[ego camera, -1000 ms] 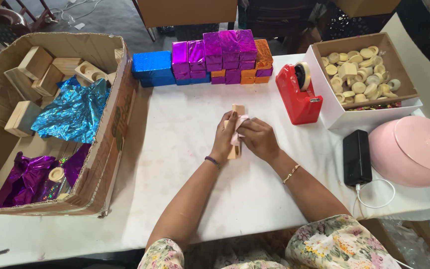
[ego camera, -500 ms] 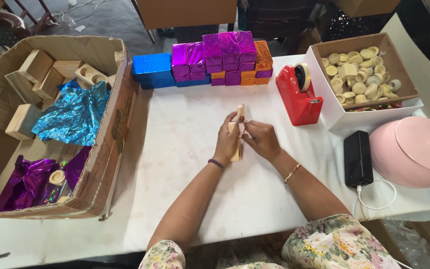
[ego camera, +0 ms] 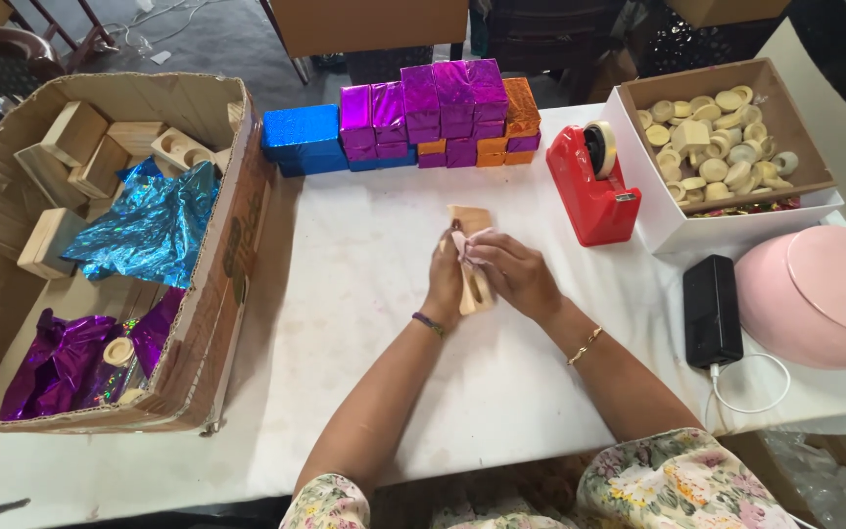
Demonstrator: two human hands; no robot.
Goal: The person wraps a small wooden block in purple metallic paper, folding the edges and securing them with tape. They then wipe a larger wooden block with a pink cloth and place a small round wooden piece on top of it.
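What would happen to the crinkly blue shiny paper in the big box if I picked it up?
The blue foil sheet lies crumpled over the wooden blocks, so it would probably flop and keep its creases. It looks thin, so likely very light, and might tear if tugged.

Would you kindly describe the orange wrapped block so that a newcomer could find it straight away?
Start at the white table and look to its far edge, where a row of foil-wrapped blocks stands. Follow the row to its right end, nearest the red tape dispenser. The orange wrapped block sits on top there, the only large orange one beside purple and blue neighbours.
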